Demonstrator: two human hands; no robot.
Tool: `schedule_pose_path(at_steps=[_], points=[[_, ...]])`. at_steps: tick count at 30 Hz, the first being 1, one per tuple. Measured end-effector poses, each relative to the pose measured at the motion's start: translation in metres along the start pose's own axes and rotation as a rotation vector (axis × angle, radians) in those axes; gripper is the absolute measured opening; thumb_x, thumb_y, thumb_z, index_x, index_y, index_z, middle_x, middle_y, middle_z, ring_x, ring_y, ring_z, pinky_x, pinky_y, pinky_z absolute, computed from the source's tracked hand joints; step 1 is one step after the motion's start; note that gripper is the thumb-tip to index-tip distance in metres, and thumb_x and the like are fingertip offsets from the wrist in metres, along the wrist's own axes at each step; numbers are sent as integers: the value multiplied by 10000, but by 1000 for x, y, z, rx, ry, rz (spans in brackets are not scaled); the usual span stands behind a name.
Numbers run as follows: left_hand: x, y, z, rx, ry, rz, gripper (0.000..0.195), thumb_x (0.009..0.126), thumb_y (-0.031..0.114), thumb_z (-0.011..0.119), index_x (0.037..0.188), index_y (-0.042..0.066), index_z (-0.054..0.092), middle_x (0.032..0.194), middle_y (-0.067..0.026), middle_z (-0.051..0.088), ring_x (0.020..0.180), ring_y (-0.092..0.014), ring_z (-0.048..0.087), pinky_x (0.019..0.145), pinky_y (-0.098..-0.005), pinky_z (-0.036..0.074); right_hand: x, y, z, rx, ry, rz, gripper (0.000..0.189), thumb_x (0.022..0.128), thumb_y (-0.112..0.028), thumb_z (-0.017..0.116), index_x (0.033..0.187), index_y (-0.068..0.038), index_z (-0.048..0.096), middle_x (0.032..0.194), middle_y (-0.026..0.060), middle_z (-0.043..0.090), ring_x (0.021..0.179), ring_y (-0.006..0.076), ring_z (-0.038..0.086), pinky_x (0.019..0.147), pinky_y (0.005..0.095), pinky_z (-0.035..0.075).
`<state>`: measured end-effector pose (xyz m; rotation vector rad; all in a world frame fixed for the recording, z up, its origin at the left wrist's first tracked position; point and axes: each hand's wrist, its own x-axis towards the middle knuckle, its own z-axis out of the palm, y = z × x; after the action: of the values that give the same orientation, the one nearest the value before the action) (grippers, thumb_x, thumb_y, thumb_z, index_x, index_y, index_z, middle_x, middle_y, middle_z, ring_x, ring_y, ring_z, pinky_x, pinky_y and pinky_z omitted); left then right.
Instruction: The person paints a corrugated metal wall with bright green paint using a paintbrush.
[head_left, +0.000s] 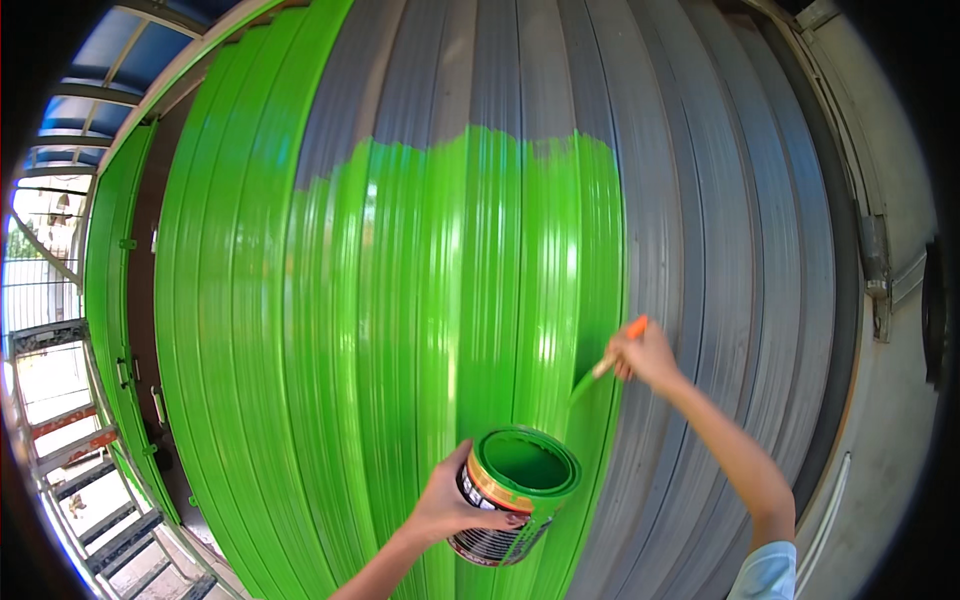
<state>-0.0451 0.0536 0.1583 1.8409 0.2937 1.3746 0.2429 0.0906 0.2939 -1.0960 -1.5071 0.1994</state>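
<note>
My left hand (457, 502) is wrapped around an open paint can (499, 536) with green paint inside and green drips down its side. To its upper right, my right hand (641, 352) grips a paintbrush (601, 367) with an orange-ended handle. The brush's green-coated bristles point down and left, against the green part of a folding metal shutter (487, 300). Green covers the shutter's left and middle panels up to an uneven edge. Above that edge and to the right, the panels (720, 262) are grey.
A stepladder (120, 525) with paint-marked steps stands at the lower left, near a green door leaf (112, 262) with handles. At the right, a pale wall (885, 420) carries a metal bracket. A blue roof (105, 52) on beams shows at the upper left.
</note>
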Motion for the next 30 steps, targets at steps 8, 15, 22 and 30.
schedule_pose_path(at_steps=[8, 15, 22, 30], points=[[-15, 1, -12, 14, -25, -30, 924, 467, 229, 901, 1214, -48, 434, 1090, -120, 603, 1014, -208, 588, 917, -337, 455, 52, -61, -41, 460, 574, -546, 128, 796, -74, 543, 746, 17, 617, 574, 79, 576, 457, 113, 513, 432, 233, 371], [-26, -10, -24, 51, 6, -43, 982, 458, 242, 904, 1254, -50, 409, 1125, -125, 586, 1064, -221, 562, 951, -348, 426, -28, 86, 27, 331, 389, -536, 151, 813, -129, 541, 759, -7, 613, 597, 32, 548, 510, 97, 494, 463, 249, 386], [-38, -15, -25, 15, -20, -101, 960, 405, 155, 884, 1243, -15, 448, 1118, -94, 589, 1059, -210, 549, 979, -352, 391, -178, 159, 44, 397, 346, -102, 122, 753, -71, 553, 673, 9, 596, 559, 79, 570, 440, 140, 512, 427, 262, 415], [-43, -13, -25, -97, -39, -125, 958, 399, 182, 897, 1214, -45, 448, 1085, -112, 602, 1022, -208, 582, 934, -345, 444, -48, 45, 6, 194, 219, -103, 193, 765, -51, 576, 575, -31, 542, 527, 52, 563, 431, 116, 513, 398, 260, 380]])
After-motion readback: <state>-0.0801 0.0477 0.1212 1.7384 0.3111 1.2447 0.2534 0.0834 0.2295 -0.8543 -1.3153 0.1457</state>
